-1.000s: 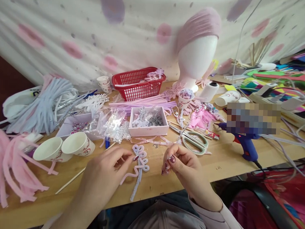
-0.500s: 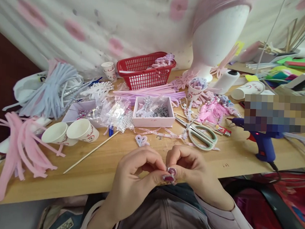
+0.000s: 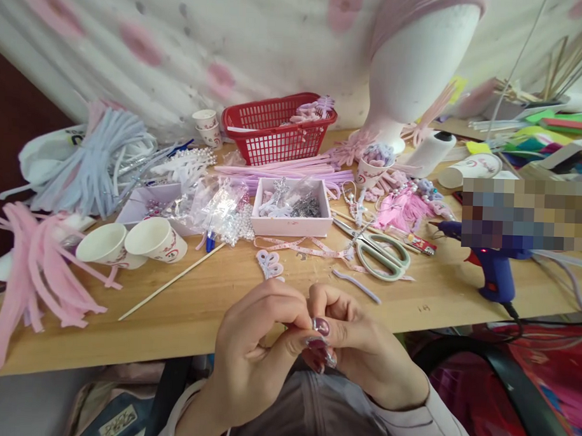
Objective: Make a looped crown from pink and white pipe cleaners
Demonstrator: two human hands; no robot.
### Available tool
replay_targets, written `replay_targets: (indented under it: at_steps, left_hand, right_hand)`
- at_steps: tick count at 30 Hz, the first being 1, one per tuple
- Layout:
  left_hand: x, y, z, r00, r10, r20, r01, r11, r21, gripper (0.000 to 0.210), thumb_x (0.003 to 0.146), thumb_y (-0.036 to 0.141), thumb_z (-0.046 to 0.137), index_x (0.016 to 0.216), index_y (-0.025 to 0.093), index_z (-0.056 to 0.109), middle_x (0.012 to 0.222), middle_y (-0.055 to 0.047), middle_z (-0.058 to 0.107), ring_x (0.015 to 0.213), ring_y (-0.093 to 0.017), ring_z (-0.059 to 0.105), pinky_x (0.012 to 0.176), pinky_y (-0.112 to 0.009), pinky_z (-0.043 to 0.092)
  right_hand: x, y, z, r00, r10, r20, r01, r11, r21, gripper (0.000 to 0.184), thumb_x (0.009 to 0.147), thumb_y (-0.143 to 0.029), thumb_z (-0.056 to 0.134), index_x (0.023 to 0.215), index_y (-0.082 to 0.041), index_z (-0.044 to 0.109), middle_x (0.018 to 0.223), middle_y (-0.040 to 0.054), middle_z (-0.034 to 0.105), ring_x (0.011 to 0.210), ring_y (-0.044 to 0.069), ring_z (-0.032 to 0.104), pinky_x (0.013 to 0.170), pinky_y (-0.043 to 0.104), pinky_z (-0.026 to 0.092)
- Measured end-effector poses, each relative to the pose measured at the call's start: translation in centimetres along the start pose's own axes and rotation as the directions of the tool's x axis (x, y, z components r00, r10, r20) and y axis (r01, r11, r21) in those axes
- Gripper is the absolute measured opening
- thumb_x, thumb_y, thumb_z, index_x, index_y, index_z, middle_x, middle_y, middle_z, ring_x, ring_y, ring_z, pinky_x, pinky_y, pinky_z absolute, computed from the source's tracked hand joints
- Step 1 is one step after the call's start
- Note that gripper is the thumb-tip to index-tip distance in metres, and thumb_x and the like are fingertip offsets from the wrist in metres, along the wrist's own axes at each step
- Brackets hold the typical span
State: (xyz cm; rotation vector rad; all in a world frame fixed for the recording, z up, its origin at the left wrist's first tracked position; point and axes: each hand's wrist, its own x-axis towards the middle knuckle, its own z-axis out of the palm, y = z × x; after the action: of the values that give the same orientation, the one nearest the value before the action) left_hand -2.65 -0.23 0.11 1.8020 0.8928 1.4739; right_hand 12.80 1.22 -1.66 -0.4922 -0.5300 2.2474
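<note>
Over the table's front edge, my left hand [image 3: 260,344] and my right hand [image 3: 370,351] meet fingertip to fingertip. Both are closed in a pinch, and whatever sits between the fingers is hidden behind the dark red, glittery nails. Just beyond my left hand lies a small lavender and white piece of curled loops [image 3: 269,265], apart from the fingers. A short lavender fuzzy strip [image 3: 357,286] rests on the wood beyond my right hand. Green-handled scissors [image 3: 384,256] lie further back, near a pink tape measure [image 3: 302,247].
A white box [image 3: 291,227] of silvery trinkets stands mid-table, before a red basket [image 3: 279,145]. Paper cups [image 3: 156,240], a wooden stick [image 3: 171,281] and pink fuzzy strips [image 3: 50,267] lie left. At right are a blue glue gun [image 3: 496,276] and a white foam head [image 3: 418,70].
My right hand has shifted slightly down and left, so the short lavender strip behind it now shows. The fingertips stay together while the fingers have turned a little. The whole view has tilted slightly.
</note>
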Motion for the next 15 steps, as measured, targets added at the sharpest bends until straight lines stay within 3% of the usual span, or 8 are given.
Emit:
replay_targets:
  at_steps: [6,10,12,15]
  left_hand:
    - [-0.5,0.4,-0.1,0.998,0.056,-0.035,-0.054,0.997,0.054,0.006,0.094,0.014,0.064,0.09,0.019,0.063,0.085,-0.001,0.064,0.078,-0.013,0.062,0.07,-0.022,0.049]
    - [-1.1,1.0,0.1,0.963,-0.224,-0.152,0.173,0.941,-0.289,0.02,0.103,0.029,0.05,0.084,0.022,0.056,0.074,0.002,0.058,0.068,-0.014,0.062,0.064,-0.026,0.05]
    - [-1.4,1.3,-0.2,0.926,-0.332,-0.181,0.255,0.902,-0.348,0.034,0.105,0.03,0.042,0.074,0.021,0.052,0.063,0.003,0.055,0.057,-0.013,0.06,0.06,-0.027,0.048]
    - [-2.0,1.3,-1.7,0.919,-0.275,-0.283,0.206,0.946,-0.25,0.047,0.105,0.03,0.044,0.059,0.02,0.048,0.049,0.005,0.048,0.045,-0.012,0.053,0.054,-0.029,0.045]
  right_hand:
    - [0.1,0.5,0.1,1.0,0.018,0.025,-0.019,0.998,0.058,0.029,0.076,-0.028,0.087,0.068,-0.016,0.061,0.052,-0.0045,0.06,0.042,0.004,0.046,0.048,0.015,0.048]
    - [0.2,0.4,0.2,0.999,-0.004,0.041,0.002,0.999,0.053,0.028,0.077,-0.026,0.085,0.069,-0.017,0.061,0.052,-0.0051,0.057,0.044,0.005,0.043,0.049,0.016,0.046]
    - [0.2,0.4,0.2,0.997,0.001,0.071,-0.005,0.999,0.047,0.024,0.08,-0.028,0.083,0.071,-0.017,0.064,0.052,-0.0054,0.053,0.045,0.005,0.042,0.051,0.016,0.046]
    - [0.2,0.4,0.2,0.993,-0.001,0.119,-0.002,1.0,0.026,0.02,0.084,-0.032,0.08,0.078,-0.015,0.071,0.054,-0.0051,0.05,0.047,0.005,0.041,0.053,0.017,0.046]
